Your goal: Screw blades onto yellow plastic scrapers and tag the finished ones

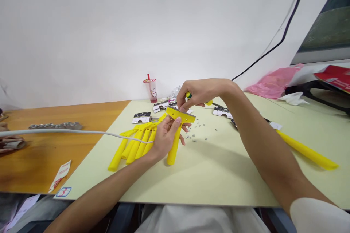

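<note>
Gripping a T-shaped yellow plastic scraper (pixel 175 145) over the pale tabletop (pixel 218 178), my left hand (pixel 164 135) presses thumb to front; my right hand (pixel 201 91), fingers bent around a yellow-handled tool (pixel 209 102), touches the straight metal blade (pixel 191 116).

The yellow scraper (pixel 177 138) is held with a lean. Its wide head slants from ten o'clock down to four, gray edge on top. Its handle points just past six. The screwdriver (pixel 209 102), yellow and partly hidden, sits toward two o'clock.
</note>
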A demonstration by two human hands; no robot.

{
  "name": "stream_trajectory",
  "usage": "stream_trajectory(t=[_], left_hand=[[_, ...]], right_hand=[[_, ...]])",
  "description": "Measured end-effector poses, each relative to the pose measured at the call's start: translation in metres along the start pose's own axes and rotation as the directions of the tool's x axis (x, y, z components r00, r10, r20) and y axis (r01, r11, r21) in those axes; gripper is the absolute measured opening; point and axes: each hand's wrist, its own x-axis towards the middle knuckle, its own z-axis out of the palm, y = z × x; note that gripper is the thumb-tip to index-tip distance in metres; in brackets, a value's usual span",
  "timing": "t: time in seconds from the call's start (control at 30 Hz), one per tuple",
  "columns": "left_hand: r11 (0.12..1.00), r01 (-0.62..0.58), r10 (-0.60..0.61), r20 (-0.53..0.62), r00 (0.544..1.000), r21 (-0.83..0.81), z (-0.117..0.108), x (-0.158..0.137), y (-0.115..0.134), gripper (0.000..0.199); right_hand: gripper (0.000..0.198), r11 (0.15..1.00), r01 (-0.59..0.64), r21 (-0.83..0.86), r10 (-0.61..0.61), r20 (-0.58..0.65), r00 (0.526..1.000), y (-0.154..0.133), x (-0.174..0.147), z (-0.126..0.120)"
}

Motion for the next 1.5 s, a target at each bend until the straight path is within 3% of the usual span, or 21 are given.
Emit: stream_trajectory(t=[0.27,0.43,0.53,0.73,0.83,0.97,1.13,1.23,1.5], left_hand=[[0.999,-0.02,0.019,-0.017,1.0,-0.032,-0.002,0.001,-0.004,0.051],[0.996,-0.019,0.013,-0.07,0.997,-0.085,-0.007,0.005,-0.006,0.045],[0.994,0.016,-0.028,-0.117,0.993,-0.105,-0.009,0.008,-0.011,0.044],[0.971,0.12,-0.163,-0.201,0.966,-0.207,-0.011,0.012,-0.017,0.03],[0.959,0.148,-0.2,-0.209,0.957,-0.24,-0.011,0.013,-0.016,0.026],[0.959,0.15,-0.204,-0.219,0.954,-0.239,-0.011,0.012,-0.015,0.024],[0.969,0.127,-0.178,-0.24,0.954,-0.214,-0.012,0.013,-0.015,0.024],[0.97,0.11,-0.165,-0.262,0.951,-0.215,-0.013,0.016,-0.015,0.025],[0.971,0.086,-0.152,-0.295,0.944,-0.225,-0.016,0.02,-0.015,0.025]], right_hand=[[0.035,1.0,0.006,-0.02,-0.006,0.0,1.0,-0.005,-0.001,0.001],[0.044,0.995,-0.077,-0.058,0.065,-0.186,0.98,-0.007,-0.004,0.0],[0.041,0.985,-0.108,-0.135,0.068,-0.27,0.96,-0.005,-0.006,-0.001],[0.042,0.945,-0.278,-0.173,0.214,-0.316,0.924,-0.007,-0.013,-0.001],[0.041,0.936,-0.294,-0.194,0.219,-0.333,0.917,-0.008,-0.018,-0.003],[0.043,0.955,-0.25,-0.162,0.2,-0.274,0.941,-0.007,-0.023,-0.008],[0.059,0.947,-0.317,-0.043,0.312,-0.093,0.945,-0.008,-0.023,-0.008],[0.054,0.929,-0.363,-0.073,0.36,-0.057,0.931,-0.01,-0.022,-0.006],[0.038,0.946,-0.314,-0.076,0.316,0.011,0.949,0.009,-0.009,-0.006]])
